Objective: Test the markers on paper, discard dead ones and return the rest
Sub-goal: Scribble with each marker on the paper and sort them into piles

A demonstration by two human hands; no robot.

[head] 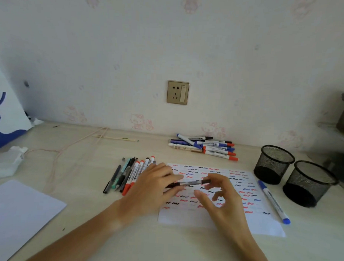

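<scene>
Two hands share one dark pen (186,184) above the scribbled test sheet (243,193) near the table's (182,248) front edge: the left hand (155,186) grips its left end, the right hand's (223,198) fingers (214,177) pinch the other, probably to pull or refit a cap. Sorted markers (130,175) lie just left of the sheet, an untested pile (203,147) by the back edge. One blue marker (273,201) lies between the sheet and two mesh cups (273,165), partly blocking that route.
</scene>
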